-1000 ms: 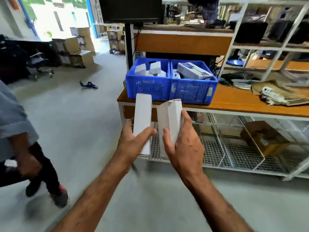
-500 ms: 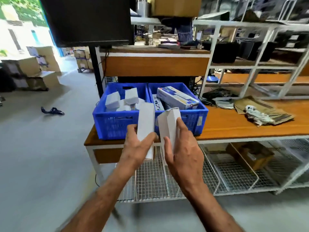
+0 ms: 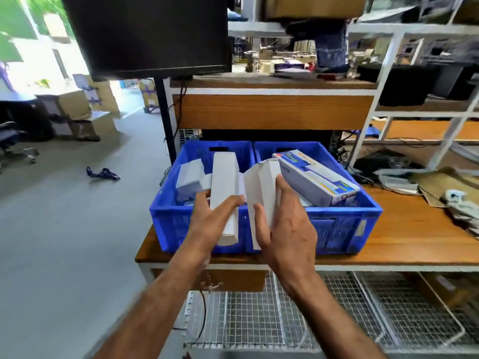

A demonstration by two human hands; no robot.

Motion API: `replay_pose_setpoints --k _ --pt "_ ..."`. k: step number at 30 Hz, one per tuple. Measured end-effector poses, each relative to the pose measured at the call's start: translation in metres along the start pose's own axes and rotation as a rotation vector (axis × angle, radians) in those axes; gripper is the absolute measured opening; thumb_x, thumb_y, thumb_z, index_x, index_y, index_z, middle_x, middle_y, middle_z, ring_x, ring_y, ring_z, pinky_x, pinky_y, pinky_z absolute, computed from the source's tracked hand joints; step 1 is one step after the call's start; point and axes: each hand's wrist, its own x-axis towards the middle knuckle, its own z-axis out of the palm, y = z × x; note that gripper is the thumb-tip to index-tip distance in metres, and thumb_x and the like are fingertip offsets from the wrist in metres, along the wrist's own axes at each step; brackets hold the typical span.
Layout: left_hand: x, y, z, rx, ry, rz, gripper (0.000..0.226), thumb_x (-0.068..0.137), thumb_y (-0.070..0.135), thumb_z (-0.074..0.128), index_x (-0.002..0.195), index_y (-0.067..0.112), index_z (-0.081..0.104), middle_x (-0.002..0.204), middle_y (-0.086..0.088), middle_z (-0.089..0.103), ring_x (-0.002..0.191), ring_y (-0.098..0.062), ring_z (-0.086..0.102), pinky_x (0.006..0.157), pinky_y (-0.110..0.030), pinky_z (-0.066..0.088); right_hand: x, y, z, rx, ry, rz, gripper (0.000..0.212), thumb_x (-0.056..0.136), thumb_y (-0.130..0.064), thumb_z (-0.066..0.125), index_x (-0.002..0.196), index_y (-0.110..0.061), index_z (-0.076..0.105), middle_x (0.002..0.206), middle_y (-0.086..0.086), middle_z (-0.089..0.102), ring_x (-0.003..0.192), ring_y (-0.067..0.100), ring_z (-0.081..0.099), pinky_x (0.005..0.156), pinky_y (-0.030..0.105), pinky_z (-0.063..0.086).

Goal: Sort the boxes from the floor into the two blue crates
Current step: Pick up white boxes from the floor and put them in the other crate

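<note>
Head view: the left hand (image 3: 211, 218) has its grip clamped on a long white box (image 3: 225, 195), thumb across the front. The box's long axis runs away from the person, its far end over the left blue crate (image 3: 181, 224). The right hand (image 3: 285, 224) grips a second white box (image 3: 261, 190), angled the same way, with its opened flap end pointing toward the right blue crate (image 3: 344, 229). Both crates sit side by side, touching, on the wooden tabletop (image 3: 414, 237). The left one holds small grey boxes (image 3: 189, 177), and a blue-printed carton (image 3: 316, 177) lies tilted in the right one.
</note>
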Motion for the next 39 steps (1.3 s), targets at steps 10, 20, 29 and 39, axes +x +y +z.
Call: replay_pose_setpoints --k 10,20,29,39 --pt "0.136 0.017 -0.027 0.12 0.142 -0.083 0.078 0.064 0.054 0.078 0.131 0.023 0.053 0.118 -0.003 0.07 0.1 -0.026 0.071 0.079 -0.046 0.062 0.129 0.028 0.103 0.174 -0.097 0.077 0.071 0.099 -0.042 0.057 0.158 -0.017 0.028 0.147 0.009 0.055 0.126 0.033 0.057 0.095 0.043 0.049" --pt "0.208 -0.04 -0.055 0.343 0.119 -0.141 0.074 0.074 0.026 0.087 0.135 0.028 0.044 0.127 0.007 0.057 0.104 -0.008 0.061 0.073 -0.025 0.05 0.163 0.046 0.191 0.164 -0.75 0.134 0.067 0.089 -0.038 0.055 0.149 -0.023 0.028 0.135 0.008 0.058 0.114 0.033 0.059 0.081 0.039 0.046" --pt "0.223 -0.053 -0.072 0.95 -0.103 -0.159 0.129 0.058 0.024 0.098 0.156 0.025 0.015 0.144 -0.009 0.029 0.136 -0.028 0.036 0.11 -0.036 0.036 0.171 0.029 0.211 -0.056 -0.869 0.024 0.055 0.089 -0.039 0.051 0.139 -0.02 0.042 0.13 0.009 0.057 0.115 0.033 0.057 0.088 0.042 0.044" --pt "0.225 -0.049 -0.092 0.926 -0.179 -0.201 0.119 0.055 0.023 0.096 0.15 0.029 0.025 0.141 -0.005 0.044 0.127 -0.03 0.049 0.108 -0.046 0.046 0.16 0.035 0.209 -0.026 -1.15 -0.007 0.017 0.08 -0.028 0.061 0.096 -0.032 0.055 0.103 -0.007 0.062 0.096 0.022 0.058 0.081 0.037 0.05"
